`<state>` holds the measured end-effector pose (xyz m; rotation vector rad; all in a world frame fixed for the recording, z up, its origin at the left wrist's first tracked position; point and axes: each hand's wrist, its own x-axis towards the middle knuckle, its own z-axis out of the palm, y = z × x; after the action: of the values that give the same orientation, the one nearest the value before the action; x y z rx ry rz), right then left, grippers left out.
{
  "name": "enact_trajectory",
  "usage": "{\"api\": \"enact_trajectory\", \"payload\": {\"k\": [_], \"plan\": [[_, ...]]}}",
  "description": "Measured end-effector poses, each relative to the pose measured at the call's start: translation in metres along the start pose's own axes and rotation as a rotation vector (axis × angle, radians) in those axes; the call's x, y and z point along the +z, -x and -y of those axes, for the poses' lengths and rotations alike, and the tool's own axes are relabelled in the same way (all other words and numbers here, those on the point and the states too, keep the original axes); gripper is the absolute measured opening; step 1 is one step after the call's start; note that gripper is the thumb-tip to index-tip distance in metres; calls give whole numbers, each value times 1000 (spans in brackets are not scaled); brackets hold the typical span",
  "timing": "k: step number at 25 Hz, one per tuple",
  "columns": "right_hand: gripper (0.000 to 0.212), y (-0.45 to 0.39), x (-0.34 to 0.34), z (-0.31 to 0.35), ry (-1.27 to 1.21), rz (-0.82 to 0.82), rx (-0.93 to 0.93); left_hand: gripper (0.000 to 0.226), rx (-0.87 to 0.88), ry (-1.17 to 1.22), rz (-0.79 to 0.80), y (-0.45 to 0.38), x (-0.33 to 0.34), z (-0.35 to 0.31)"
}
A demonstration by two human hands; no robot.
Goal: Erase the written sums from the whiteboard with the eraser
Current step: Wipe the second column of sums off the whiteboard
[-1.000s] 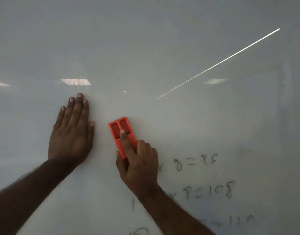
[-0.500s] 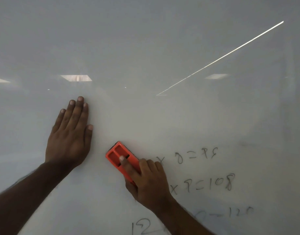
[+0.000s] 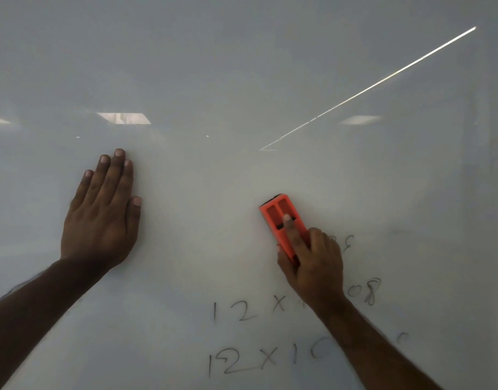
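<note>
The left hand (image 3: 101, 218) is lying flat on the board (image 3: 242, 66), fingers straight and close together. It is holding nothing. It is just leaning there, well apart from the writing.

The part of the board around that hand is looking clean. No sums are showing on the left side or along the top. Some shiny light marks are showing up high, but those are only reflections.

In the middle, the right hand (image 3: 312, 266) is gripping the eraser (image 3: 281, 220). The eraser is orange and it is pressing flat against the board, tilted a little with its top leaning left. One finger (image 3: 294, 235) is lying along its back and the other fingers are curling around its lower end. The eraser is sitting just above and to the left of the writing.

Below it, two sums (image 3: 247, 336) are still there. Each is starting with "12 x". The arm is hiding the middle of them.

To the right, bits of answers (image 3: 366, 291) are peeking out past the hand, like an "08". A small mark is showing just by the knuckles too.

So the job looks partly done. The top and left seem wiped. The lines at the bottom and the bits on the right are still waiting to be rubbed off.
</note>
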<state>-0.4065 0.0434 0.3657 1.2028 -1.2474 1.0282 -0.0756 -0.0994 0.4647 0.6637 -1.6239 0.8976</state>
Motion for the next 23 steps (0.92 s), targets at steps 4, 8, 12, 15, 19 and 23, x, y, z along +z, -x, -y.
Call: {"api": "enact_trajectory", "payload": {"k": [4,8,12,15,19,23], "plan": [[63,4,-11,-46,53,-26,114,61,-9,-1,-4,0,1,1],[66,12,-21,-84,76,-47,260,60,-17,-4,-10,1,2,-1],[66,29,-17,-91,53,-117,459,61,-46,7,-15,4,4,-4],[67,38,-8,-78,38,-154,645,61,-65,7,-30,7,5,-7],[66,33,4,-24,-30,-176,683,62,-79,-9,-34,7,8,-13],[63,15,15,68,-150,-96,439,63,-93,-5,-35,9,9,-18]]}}
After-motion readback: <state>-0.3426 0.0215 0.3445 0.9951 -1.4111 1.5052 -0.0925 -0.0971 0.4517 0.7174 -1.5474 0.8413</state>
